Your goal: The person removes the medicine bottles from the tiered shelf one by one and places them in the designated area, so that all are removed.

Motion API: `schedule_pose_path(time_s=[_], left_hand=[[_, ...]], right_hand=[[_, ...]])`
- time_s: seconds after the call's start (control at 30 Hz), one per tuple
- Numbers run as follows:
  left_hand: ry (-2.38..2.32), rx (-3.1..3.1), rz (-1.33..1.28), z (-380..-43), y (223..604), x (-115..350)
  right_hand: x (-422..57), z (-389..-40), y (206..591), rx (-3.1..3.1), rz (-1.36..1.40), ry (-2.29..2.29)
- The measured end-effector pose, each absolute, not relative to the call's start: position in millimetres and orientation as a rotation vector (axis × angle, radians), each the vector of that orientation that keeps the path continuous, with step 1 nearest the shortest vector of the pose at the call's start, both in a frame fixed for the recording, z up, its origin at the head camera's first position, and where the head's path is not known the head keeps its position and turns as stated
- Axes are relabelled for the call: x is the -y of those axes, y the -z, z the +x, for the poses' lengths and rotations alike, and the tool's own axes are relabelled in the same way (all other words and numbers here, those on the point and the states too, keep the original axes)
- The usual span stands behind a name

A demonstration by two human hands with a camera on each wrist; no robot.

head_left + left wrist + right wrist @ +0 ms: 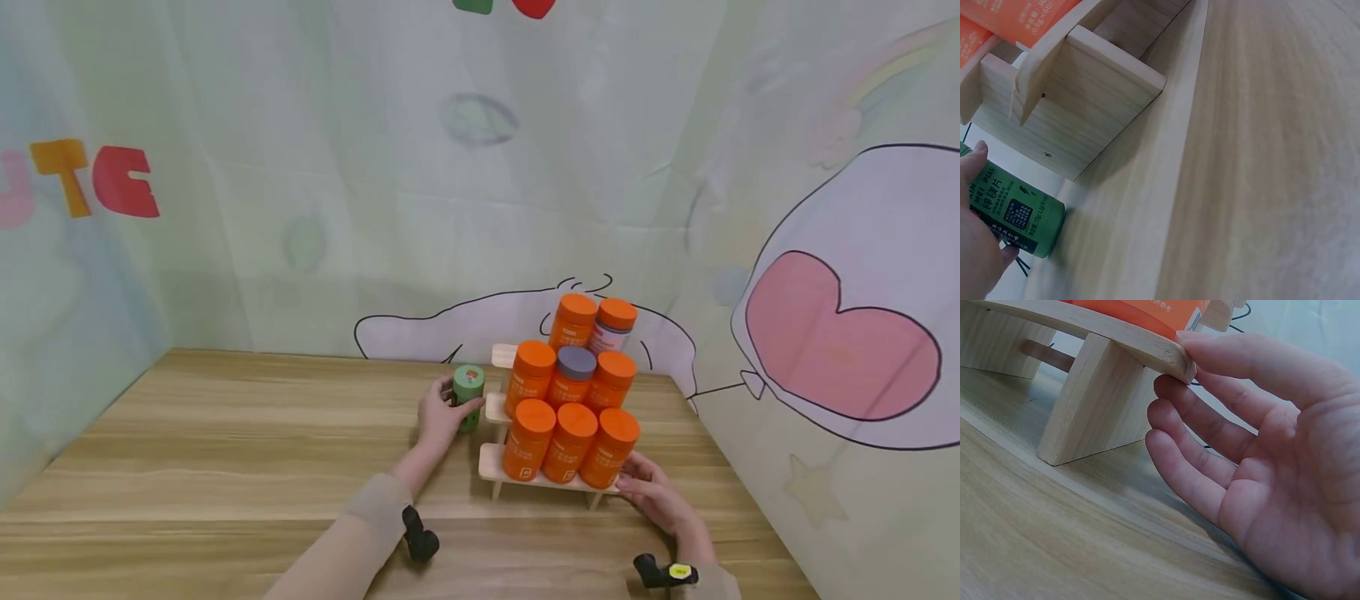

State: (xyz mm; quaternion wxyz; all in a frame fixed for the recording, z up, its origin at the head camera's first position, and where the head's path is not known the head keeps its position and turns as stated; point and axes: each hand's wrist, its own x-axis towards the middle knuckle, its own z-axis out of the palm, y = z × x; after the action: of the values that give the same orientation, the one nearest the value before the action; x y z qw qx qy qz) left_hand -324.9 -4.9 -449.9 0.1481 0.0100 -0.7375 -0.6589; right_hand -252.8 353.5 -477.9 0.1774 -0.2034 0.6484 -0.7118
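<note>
My left hand [442, 412] grips a green bottle [468, 379] with a round green lid, just left of a tiered wooden display stand [491, 454]. In the left wrist view the green bottle [1019, 209] stands by the stand's side panel [1079, 94], its base at the tabletop. At the right end of the lowest shelf, my right hand [660, 496] pinches the board. The right wrist view shows that hand's thumb at the shelf's top edge [1172, 359], with fingers curled below. Several orange bottles [572, 446] fill the three tiers.
One middle-tier bottle has a grey lid [576, 363]; a top-tier bottle [609, 337] has a pale label. The wood-grain table [225, 467] extends to the left. A printed curtain [300, 167] hangs behind and along the sides.
</note>
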Motion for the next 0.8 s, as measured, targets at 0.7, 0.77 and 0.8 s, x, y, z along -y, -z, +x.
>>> schedule_pose_path(time_s=[0.7, 0.77, 0.8], left_hand=[[1.844, 2.243, 0.006, -323.4, 447.6, 7.1], [1.831, 2.27, 0.011, -322.1, 445.9, 8.7], [1.82, 2.287, 0.013, -321.1, 444.5, 9.5]], right_hand=[[-352.3, -250.7, 475.9, -1.864, -0.539, 1.999], [-352.4, -250.4, 475.6, -1.87, -0.536, 1.997], [-352.4, -250.3, 475.4, -1.868, -0.538, 1.998]])
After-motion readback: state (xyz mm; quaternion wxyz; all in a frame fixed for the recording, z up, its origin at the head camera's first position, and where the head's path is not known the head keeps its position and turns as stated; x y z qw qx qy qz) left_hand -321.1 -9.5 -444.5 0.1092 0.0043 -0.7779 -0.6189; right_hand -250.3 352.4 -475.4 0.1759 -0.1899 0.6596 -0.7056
